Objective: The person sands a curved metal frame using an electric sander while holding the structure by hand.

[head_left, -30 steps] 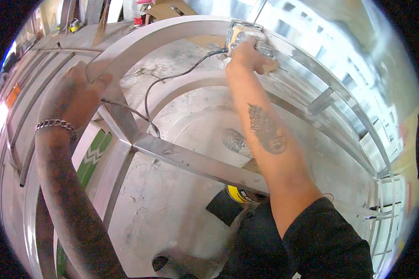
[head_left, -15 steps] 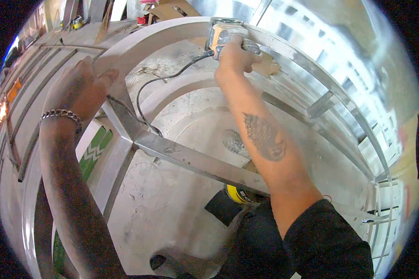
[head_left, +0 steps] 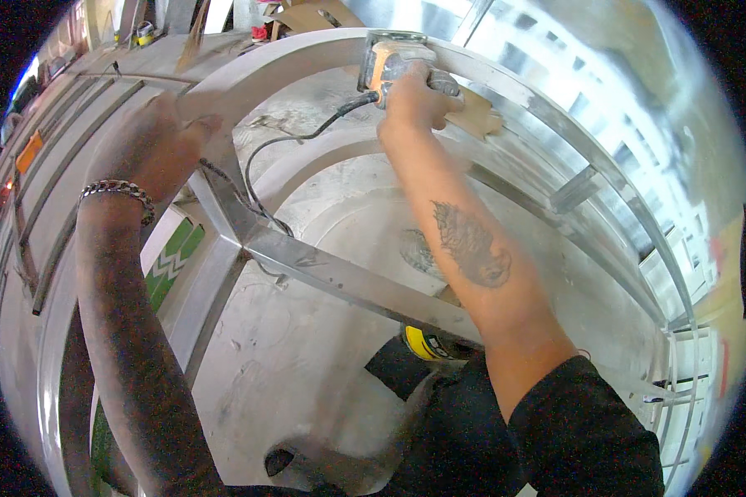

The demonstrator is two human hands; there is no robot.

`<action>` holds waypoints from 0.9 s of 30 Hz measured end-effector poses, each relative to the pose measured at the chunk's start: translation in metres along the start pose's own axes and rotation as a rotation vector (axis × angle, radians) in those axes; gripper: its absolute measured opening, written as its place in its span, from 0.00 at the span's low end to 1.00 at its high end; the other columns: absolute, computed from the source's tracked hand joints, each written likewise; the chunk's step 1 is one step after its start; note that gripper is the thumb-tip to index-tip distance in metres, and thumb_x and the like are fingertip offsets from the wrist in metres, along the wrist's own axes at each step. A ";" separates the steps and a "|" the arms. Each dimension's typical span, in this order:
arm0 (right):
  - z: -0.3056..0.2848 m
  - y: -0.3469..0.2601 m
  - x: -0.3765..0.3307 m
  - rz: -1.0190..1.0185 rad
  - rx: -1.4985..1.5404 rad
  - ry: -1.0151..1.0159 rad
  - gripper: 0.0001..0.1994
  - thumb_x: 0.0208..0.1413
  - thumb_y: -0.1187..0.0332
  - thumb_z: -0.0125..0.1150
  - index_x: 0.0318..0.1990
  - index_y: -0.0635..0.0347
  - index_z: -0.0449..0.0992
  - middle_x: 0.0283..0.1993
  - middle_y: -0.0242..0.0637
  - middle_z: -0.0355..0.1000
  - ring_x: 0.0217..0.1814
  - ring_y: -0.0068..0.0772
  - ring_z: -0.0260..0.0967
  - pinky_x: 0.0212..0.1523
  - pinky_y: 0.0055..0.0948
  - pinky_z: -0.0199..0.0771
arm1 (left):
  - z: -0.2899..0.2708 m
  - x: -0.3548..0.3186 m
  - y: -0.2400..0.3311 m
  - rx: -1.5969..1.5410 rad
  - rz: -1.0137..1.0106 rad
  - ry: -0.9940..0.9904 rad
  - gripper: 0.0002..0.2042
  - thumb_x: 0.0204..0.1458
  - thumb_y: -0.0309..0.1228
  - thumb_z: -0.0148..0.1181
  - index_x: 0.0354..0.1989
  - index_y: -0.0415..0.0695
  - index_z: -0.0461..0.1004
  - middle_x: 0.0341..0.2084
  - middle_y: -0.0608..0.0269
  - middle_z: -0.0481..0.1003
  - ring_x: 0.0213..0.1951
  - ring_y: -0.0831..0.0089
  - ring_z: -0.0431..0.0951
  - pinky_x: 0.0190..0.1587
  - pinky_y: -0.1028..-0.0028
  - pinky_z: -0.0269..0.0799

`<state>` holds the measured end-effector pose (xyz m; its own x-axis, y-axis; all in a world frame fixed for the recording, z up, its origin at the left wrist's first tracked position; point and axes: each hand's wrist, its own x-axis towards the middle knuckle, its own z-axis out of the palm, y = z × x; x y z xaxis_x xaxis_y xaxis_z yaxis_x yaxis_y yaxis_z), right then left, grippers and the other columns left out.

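A large frame of grey metal tubing [head_left: 278,70] curves across the view, with a straight crossbar [head_left: 348,277] nearer to me. At its far middle my right hand [head_left: 413,101] grips an orange and grey power sander [head_left: 383,66], whose flat pad lies against the curved rail. The sander's dark cord [head_left: 294,135] loops down to the left, past the joint of the crossbar. My left hand [head_left: 147,145], with a chain bracelet at the wrist, is wrapped over the left part of the curved rail. Its fingertips are partly hidden.
Below the crossbar lie a dark sheet [head_left: 396,364] and a yellow and black round item [head_left: 423,341]. Long metal bars [head_left: 83,157] lie at the left, near an orange object [head_left: 30,152]. Cardboard [head_left: 317,15] and a broom [head_left: 194,37] are at the back. A green-and-white panel [head_left: 174,257] stands below my left hand.
The sander and my right hand have shifted slightly left along the rail. My left hand stays on the rail, a little further right in view. The bright sparks at far left have dimmed.
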<state>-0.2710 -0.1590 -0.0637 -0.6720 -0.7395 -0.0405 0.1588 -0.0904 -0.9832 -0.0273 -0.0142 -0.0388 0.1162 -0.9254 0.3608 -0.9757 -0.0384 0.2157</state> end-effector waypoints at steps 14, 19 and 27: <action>0.001 0.006 0.005 0.053 -0.095 -0.008 0.42 0.63 0.52 0.60 0.74 0.57 0.41 0.70 0.63 0.52 0.67 0.53 0.67 0.60 0.42 0.81 | -0.003 0.013 -0.003 0.350 -0.077 -0.341 0.25 0.70 0.49 0.47 0.70 0.51 0.67 0.67 0.35 0.65 0.70 0.36 0.63 0.73 0.53 0.59; -0.004 -0.002 0.003 0.056 0.039 0.012 0.42 0.63 0.53 0.60 0.74 0.59 0.42 0.69 0.63 0.55 0.67 0.54 0.69 0.59 0.42 0.83 | -0.015 0.002 0.011 0.162 -0.199 -0.251 0.32 0.67 0.52 0.50 0.70 0.40 0.64 0.67 0.33 0.66 0.71 0.40 0.63 0.72 0.55 0.60; 0.006 0.006 0.004 -0.025 0.035 -0.026 0.41 0.63 0.54 0.62 0.72 0.62 0.42 0.69 0.62 0.57 0.64 0.52 0.72 0.55 0.38 0.85 | -0.023 -0.003 0.019 0.052 -0.191 -0.240 0.41 0.63 0.57 0.54 0.69 0.28 0.62 0.68 0.31 0.64 0.72 0.44 0.62 0.73 0.57 0.59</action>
<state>-0.2688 -0.1664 -0.0689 -0.6569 -0.7539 -0.0110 0.1681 -0.1322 -0.9769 -0.0417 -0.0035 -0.0154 0.2572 -0.9620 0.0921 -0.9493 -0.2337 0.2101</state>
